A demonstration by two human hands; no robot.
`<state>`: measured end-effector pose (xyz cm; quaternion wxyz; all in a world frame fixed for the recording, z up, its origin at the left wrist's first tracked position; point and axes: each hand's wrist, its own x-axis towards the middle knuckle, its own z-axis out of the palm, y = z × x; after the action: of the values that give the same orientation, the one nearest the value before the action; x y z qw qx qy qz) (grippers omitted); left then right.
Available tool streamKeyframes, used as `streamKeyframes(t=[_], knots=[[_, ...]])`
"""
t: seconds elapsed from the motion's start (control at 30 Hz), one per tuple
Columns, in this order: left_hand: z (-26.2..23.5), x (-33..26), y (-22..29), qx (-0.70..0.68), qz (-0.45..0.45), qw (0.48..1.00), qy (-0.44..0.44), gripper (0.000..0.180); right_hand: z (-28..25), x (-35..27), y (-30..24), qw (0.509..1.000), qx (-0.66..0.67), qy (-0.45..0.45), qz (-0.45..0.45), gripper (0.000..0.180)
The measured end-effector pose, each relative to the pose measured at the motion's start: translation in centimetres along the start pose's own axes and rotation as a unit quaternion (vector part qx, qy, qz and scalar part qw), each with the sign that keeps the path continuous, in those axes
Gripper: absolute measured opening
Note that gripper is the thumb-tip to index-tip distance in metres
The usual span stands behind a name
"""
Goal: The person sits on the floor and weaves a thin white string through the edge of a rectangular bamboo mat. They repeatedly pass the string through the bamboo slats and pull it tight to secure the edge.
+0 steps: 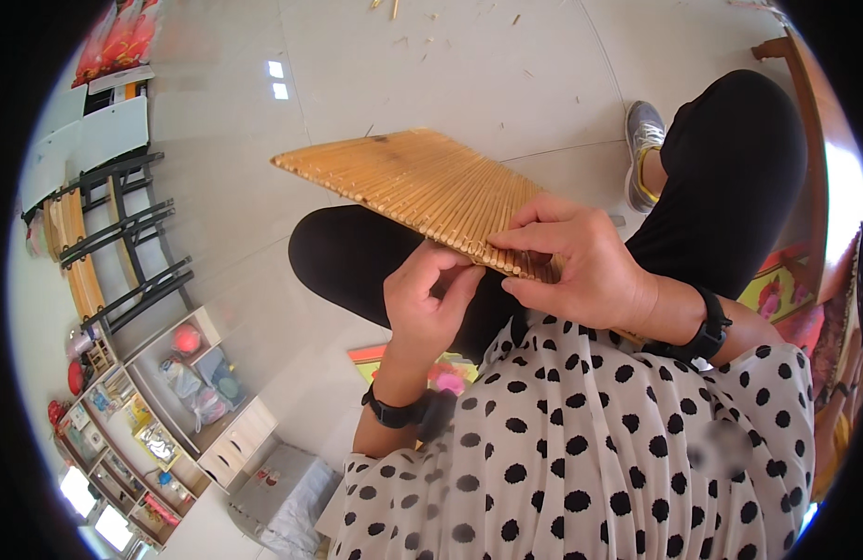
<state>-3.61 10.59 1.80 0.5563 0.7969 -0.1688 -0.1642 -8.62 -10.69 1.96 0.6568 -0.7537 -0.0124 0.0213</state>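
Note:
A stiff mat of thin yellow-brown stalks (403, 173), laid side by side, slants above my lap. Its near edge shows the round stalk ends. My left hand (427, 294) is closed at that edge, thumb and fingertips pinched together just under the stalk ends; whether a thread or something else small is between them is hidden. My right hand (590, 266) grips the mat's right end, fingers on top and thumb along the near edge. Both wrists wear dark bands.
Pale floor tiles (375, 84) carry scattered straw bits. Folded black-framed furniture (123, 233) lies to the left, above a shelf unit (231, 443) with toys and bags. A grey box (282, 495) stands at lower left. Wooden furniture (814, 121) edges the right side.

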Motion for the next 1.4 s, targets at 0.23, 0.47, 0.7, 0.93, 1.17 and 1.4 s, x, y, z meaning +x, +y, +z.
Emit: streamKeyframes(t=[0.23,0.47,0.7,0.93,1.17,1.4], knots=[[-2.4,-1.5,0.3,0.063,-0.086,0.990,-0.090,0.007,-0.6,0.0,0.3,1.000,0.003,-0.030,0.005,0.043],[-2.3,-1.7,1.8,0.066,-0.098,0.991,-0.068,0.009,-0.8,-0.2,-0.4,1.000,0.003,-0.023,0.007,0.044],[-2.3,-2.3,1.6,0.070,-0.077,0.993,-0.054,0.013,-0.5,-0.3,-0.5,1.000,0.008,-0.027,0.010,0.043],[-1.5,-3.1,1.2,0.067,-0.048,0.997,-0.007,0.016,-0.5,-0.3,-0.5,0.999,0.032,-0.027,0.023,0.042],[-0.8,-3.1,1.0,0.034,-0.053,0.998,0.016,0.016,-0.6,-0.2,-0.7,0.998,0.038,-0.037,0.038,0.042],[-0.3,-2.8,1.1,0.030,-0.060,0.998,0.020,0.016,-0.6,-0.3,-0.7,0.997,0.047,-0.033,0.051,0.042]])
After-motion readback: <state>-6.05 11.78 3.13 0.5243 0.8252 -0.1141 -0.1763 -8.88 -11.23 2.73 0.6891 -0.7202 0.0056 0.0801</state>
